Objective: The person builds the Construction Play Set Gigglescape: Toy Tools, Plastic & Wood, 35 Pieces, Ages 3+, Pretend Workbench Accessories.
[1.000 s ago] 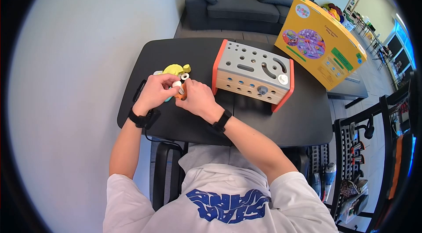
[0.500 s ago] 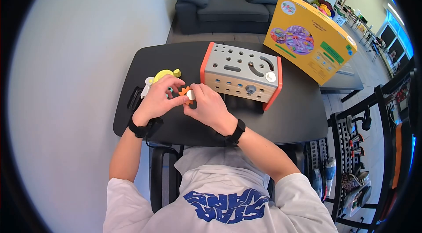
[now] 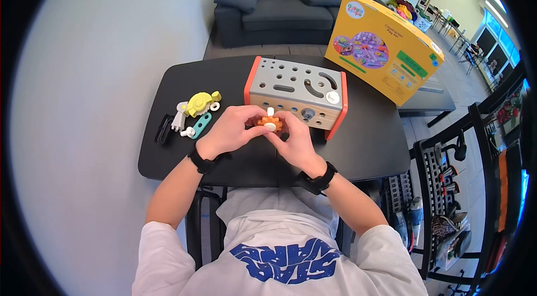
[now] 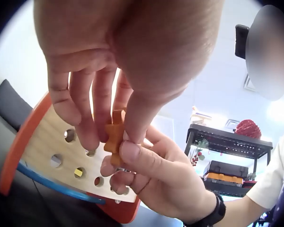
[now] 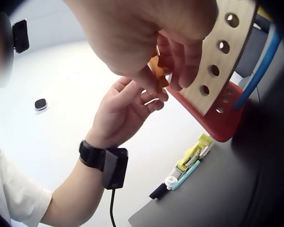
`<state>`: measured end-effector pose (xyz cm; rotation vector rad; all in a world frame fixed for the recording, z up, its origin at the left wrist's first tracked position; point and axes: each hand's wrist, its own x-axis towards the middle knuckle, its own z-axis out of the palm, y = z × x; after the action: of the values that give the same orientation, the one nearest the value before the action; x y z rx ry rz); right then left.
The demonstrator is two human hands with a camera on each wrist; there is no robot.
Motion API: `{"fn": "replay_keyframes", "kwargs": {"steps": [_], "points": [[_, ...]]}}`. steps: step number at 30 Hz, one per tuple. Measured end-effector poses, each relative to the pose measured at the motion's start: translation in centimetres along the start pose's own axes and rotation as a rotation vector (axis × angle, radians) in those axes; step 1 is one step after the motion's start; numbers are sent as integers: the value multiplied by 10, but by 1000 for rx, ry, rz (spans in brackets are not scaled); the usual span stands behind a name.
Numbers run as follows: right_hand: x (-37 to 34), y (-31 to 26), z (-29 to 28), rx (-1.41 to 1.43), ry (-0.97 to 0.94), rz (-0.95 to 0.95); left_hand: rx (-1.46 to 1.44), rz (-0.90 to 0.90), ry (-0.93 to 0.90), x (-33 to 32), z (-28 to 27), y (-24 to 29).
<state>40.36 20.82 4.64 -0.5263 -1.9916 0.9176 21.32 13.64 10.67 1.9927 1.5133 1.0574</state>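
In front of the toy workbench [image 3: 263, 100], both hands hold an orange toy gear [image 3: 263, 123] with a white screw [image 3: 271, 111] through its middle. My left hand [image 3: 228, 130] pinches it from the left side, thumb toward me. From the right, my right hand [image 3: 296, 140] grips it between thumb and fingers, the thumb tips close together at the gear's near face. The left wrist view shows the gear [image 4: 114, 144] edge-on between the fingers. Fingers partly cover the gear [image 5: 158, 71] in the right wrist view.
Left on the black table [image 3: 358, 150] lie a yellow toy piece [image 3: 199, 104], a white-grey piece [image 3: 179, 117], a teal strip [image 3: 202, 125], a white screw [image 3: 188, 133], a white ring [image 3: 215, 106] and a black object [image 3: 164, 129]. A yellow box [image 3: 386, 44] stands behind right.
Both hands have moved right with the gear, away from the loose pieces to the workbench's front. The gear has turned so the white screw's end points up and away.
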Motion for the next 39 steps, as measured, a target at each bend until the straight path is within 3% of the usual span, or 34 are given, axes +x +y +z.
{"fn": "replay_keyframes", "kwargs": {"steps": [6,9,11,17,26,28,30,39], "points": [[-7,13,-9,-9,49,-15,215,136,-19,17,8,-8],[-8,16,-9,-42,69,-13,284,244,23,23,10,-11],[-7,17,-10,-45,74,-10,414,319,149,28,12,-9],[-5,19,-8,-55,100,-30,496,408,78,39,15,-6],[0,5,-16,-112,38,39,563,366,-91,59,16,-10],[1,5,-19,-113,9,64,574,374,-99,59,16,-11],[0,9,-21,59,-20,112,584,381,-111,58,17,-11],[0,-3,-29,69,-79,163,629,369,-85,55,24,-9]]}}
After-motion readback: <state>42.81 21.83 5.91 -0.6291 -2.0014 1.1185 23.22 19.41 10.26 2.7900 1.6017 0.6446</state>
